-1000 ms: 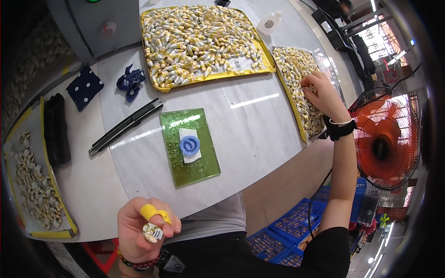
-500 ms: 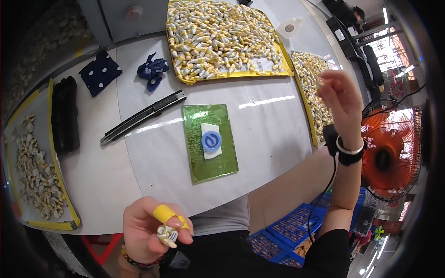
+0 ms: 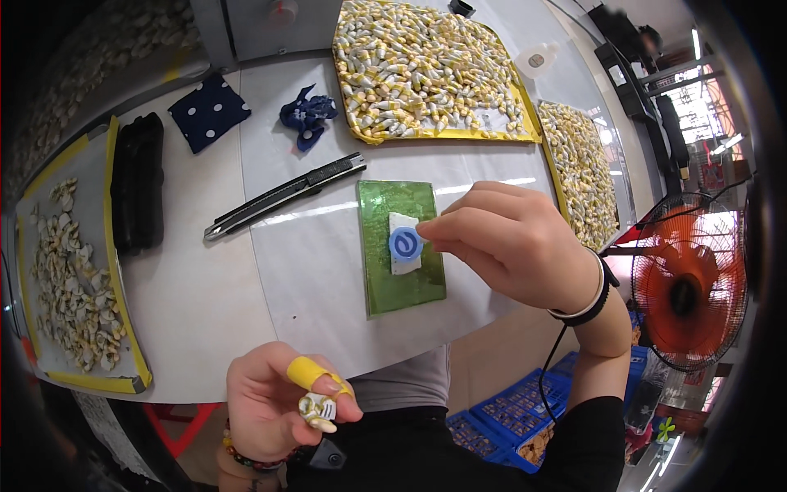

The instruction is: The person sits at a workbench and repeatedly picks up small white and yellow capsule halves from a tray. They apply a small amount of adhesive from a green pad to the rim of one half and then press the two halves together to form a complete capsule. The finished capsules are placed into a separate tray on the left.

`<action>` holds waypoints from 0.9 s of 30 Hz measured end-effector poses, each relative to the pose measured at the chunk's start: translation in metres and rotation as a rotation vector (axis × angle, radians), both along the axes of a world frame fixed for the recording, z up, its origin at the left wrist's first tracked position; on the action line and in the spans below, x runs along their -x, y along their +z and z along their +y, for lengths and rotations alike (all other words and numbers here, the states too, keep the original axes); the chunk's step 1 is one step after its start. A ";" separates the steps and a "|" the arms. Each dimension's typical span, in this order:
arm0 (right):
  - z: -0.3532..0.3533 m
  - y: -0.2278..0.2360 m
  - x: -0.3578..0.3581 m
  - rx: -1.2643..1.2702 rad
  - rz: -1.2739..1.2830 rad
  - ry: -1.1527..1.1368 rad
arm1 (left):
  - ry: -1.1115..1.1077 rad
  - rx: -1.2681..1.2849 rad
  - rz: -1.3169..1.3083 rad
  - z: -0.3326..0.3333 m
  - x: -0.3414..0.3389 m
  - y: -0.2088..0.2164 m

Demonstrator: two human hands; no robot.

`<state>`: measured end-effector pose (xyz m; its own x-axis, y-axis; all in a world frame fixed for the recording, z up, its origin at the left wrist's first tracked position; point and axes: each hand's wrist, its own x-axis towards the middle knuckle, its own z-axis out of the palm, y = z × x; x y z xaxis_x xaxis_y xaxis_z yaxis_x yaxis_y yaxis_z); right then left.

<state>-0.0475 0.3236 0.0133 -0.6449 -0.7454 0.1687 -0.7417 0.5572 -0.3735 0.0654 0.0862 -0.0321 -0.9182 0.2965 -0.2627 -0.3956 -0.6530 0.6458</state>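
Note:
Near the table's front edge, my left hand (image 3: pixel 270 402) pinches a small white painted figurine (image 3: pixel 316 409) with yellow and dark markings and a pale tip. Yellow tape wraps a finger of that hand. My right hand (image 3: pixel 520 246), palm down, reaches over a green glass plate (image 3: pixel 379 291). Its thumb and fingertips are pressed together at the right rim of a round blue dish (image 3: pixel 406 243) with an oval ridge inside. Whatever those fingertips hold is too small to make out. Beneath the dish lies a white pad (image 3: pixel 402 266) on the plate.
A black utility knife (image 3: pixel 287 195) lies left of the plate. Behind are a dotted navy cloth (image 3: pixel 209 112), a crumpled blue cloth (image 3: pixel 307 119) and a yellow-edged tray (image 3: pixel 434 135) of small painted pieces. Similar trays flank both sides. An orange fan (image 3: pixel 684 283) stands right, blue crates (image 3: pixel 516 402) below.
My right hand has come from the raised far right down and left to the blue dish. My left hand still holds the figurine. The view has shifted slightly.

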 end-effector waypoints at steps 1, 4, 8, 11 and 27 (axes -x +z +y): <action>-0.001 -0.001 0.000 -0.006 -0.003 -0.005 | -0.003 -0.003 0.001 0.000 0.001 0.000; -0.003 -0.004 -0.001 -0.040 0.028 0.010 | 0.002 -0.111 0.024 -0.003 0.000 -0.007; -0.006 -0.005 0.001 -0.123 0.138 0.111 | 0.002 -0.165 0.037 -0.004 0.001 -0.011; -0.009 -0.004 0.001 -0.157 0.115 0.146 | 0.034 -0.179 0.066 -0.002 0.002 -0.012; -0.025 0.004 -0.047 0.594 -0.197 -0.046 | 0.167 0.667 0.845 0.010 0.014 -0.001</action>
